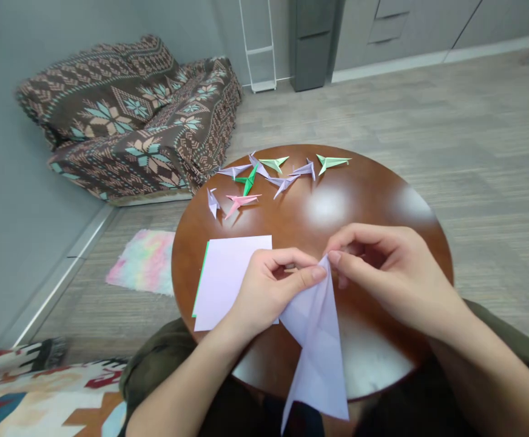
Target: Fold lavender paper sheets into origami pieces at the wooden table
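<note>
A partly folded sheet of lilac origami paper (323, 352) hangs from my fingers above the near side of the round table. My left hand (273, 285) pinches it close to its upper corner, thumb on the front. At the very tip, my right hand (378, 261) pinches the same paper between thumb and index finger. Creases run down the paper, and its lower part spreads into two points. Partly behind my left hand lies a stack of lilac paper (228, 267), with a green sheet's edge showing along its left side.
Several folded paper birds in lilac, green and pink, among them a pink one (241, 203), sit along the far left of the brown table (374, 200). A patterned, cloth-covered sofa (146, 133) and a pastel fluffy mat (141, 261) are to the left.
</note>
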`<action>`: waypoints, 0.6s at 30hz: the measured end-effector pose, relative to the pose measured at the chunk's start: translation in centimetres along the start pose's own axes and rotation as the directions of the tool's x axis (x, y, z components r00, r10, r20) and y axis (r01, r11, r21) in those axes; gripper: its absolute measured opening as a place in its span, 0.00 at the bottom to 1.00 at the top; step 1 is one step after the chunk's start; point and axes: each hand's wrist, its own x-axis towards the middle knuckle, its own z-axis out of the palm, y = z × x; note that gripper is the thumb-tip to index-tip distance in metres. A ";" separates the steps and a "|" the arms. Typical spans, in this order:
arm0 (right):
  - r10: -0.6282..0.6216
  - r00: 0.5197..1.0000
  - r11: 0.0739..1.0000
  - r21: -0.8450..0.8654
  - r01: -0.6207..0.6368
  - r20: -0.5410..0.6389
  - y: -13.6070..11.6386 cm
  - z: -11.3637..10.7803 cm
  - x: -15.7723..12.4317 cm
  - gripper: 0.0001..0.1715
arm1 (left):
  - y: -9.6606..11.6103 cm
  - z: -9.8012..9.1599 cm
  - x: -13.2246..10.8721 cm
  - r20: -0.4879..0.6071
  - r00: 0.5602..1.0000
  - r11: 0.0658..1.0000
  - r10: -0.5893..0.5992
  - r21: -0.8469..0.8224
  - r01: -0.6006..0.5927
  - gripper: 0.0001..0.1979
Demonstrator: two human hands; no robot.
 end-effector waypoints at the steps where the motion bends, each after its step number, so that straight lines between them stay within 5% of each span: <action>1: 0.003 1.000 1.000 0.000 -0.003 -0.001 0.0 0.0 0.0 0.05 | 0.0 0.0 0.0 0.000 1.000 1.000 0.010 0.009 -0.010 0.11; 11: 0.016 1.000 1.000 0.000 -0.016 -0.015 0.2 0.7 0.0 0.06 | -0.1 0.4 -0.1 -0.030 0.997 0.995 0.067 0.071 -0.065 0.11; 18: 0.017 0.983 0.992 -0.129 0.007 0.181 -0.7 0.8 -0.4 0.07 | -0.4 0.7 -0.1 -0.300 0.902 0.948 0.311 0.166 -0.271 0.10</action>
